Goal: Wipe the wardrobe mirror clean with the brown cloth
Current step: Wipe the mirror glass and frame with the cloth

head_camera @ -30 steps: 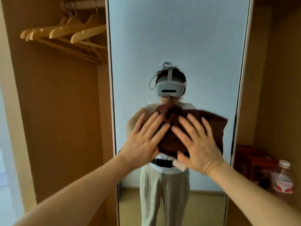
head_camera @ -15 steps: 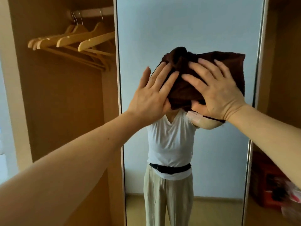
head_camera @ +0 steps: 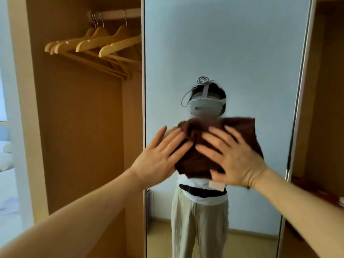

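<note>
Both forearms extend forward from the lower corners of the view and converge at chest height. The left hand (head_camera: 158, 157) is raised palm-forward, fingers straight and slightly spread, pointing up and to the right. Its fingertips lie on the left part of the brown cloth (head_camera: 242, 127). The right hand (head_camera: 236, 157) is also palm-forward, fingers straight and fanned apart, pointing up and to the left. It presses flat on the middle of the cloth. Neither hand curls round the fabric. Both hands are slightly blurred.

The cloth is bunched and held flat against the wardrobe mirror (head_camera: 223, 43), at about mid-height of the glass. Its long axis runs roughly left to right and its upper edge is near level. A pale tag (head_camera: 216, 185) shows at its lower edge, below the right palm.

The mirror stands upright. It reflects a person wearing a grey headset (head_camera: 204, 107).

Left of the mirror, the open wardrobe compartment (head_camera: 74, 127) holds a rail (head_camera: 115, 14) carrying several wooden hangers (head_camera: 104, 43). Right of the mirror, a second compartment contains a reddish object (head_camera: 316, 185), too blurred to identify.
</note>
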`<action>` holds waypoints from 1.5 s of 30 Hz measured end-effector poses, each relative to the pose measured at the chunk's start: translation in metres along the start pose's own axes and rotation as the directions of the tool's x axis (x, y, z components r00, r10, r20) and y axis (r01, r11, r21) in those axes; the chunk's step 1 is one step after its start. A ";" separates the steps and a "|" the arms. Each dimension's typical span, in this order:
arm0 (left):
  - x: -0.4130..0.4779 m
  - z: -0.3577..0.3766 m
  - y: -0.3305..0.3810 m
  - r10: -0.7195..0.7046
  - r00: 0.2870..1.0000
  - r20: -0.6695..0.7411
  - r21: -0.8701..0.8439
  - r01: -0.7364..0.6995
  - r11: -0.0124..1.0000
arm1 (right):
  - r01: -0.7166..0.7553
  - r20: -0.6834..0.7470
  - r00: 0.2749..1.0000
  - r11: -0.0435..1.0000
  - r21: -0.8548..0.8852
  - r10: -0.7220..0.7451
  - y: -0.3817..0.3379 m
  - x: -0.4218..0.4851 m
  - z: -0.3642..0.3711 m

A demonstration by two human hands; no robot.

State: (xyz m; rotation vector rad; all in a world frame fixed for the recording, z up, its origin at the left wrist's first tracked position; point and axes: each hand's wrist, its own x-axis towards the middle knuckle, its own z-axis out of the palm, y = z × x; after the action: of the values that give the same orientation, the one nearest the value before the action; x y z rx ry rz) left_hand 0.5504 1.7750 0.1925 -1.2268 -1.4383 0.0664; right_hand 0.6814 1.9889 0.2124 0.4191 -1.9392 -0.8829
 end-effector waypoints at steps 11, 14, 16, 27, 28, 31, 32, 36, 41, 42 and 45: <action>0.071 -0.041 -0.058 -0.290 0.956 -0.030 -0.048 0.289 0.956 | -0.141 -0.068 0.988 0.986 -0.089 0.135 0.075 0.095 -0.034; 0.048 -0.030 -0.036 -0.330 0.944 -0.028 -0.136 0.323 0.936 | -0.099 -0.042 0.995 0.991 -0.086 0.096 0.055 0.086 -0.029; 0.023 -0.022 -0.025 -0.328 0.944 -0.015 -0.156 0.322 0.934 | -0.067 -0.025 0.998 0.996 -0.060 0.066 0.033 0.077 -0.022; -0.052 -0.019 0.008 -0.259 0.932 0.255 -0.108 0.293 0.950 | 0.115 0.122 0.985 0.991 0.068 -0.123 -0.033 0.043 0.003; -0.043 -0.023 -0.002 -0.261 0.931 0.256 -0.097 0.294 0.951 | 0.123 0.126 0.984 0.991 0.054 -0.129 -0.022 0.054 -0.001; 0.000 -0.034 -0.039 -0.321 0.927 0.193 -0.074 0.340 0.938 | 0.094 0.106 0.990 0.995 -0.013 -0.092 0.025 0.095 -0.019; 0.017 -0.037 -0.051 -0.340 0.929 0.147 -0.066 0.352 0.934 | 0.063 0.096 0.994 0.998 -0.027 -0.060 0.039 0.107 -0.025; 0.056 -0.042 -0.072 -0.394 0.917 0.059 -0.087 0.398 0.913 | -0.093 0.000 0.996 0.994 -0.061 0.093 0.057 0.124 -0.031; 0.018 -0.025 -0.016 -0.447 0.892 0.067 -0.199 0.451 0.870 | -0.075 -0.038 0.996 0.997 -0.013 0.075 0.036 0.095 -0.021; 0.009 -0.020 -0.005 -0.434 0.898 0.071 -0.203 0.439 0.875 | -0.086 -0.046 0.995 0.996 0.002 0.086 0.026 0.081 -0.017; -0.012 -0.010 0.022 -0.331 0.941 0.066 -0.164 0.338 0.927 | -0.184 -0.051 0.981 0.981 0.070 0.187 -0.018 0.024 -0.001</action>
State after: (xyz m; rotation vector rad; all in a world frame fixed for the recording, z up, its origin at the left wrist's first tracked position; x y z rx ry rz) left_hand 0.5682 1.7709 0.1735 -1.1050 -1.6962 -0.2768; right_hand 0.6693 1.9612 0.2142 0.2923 -1.9228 -0.6821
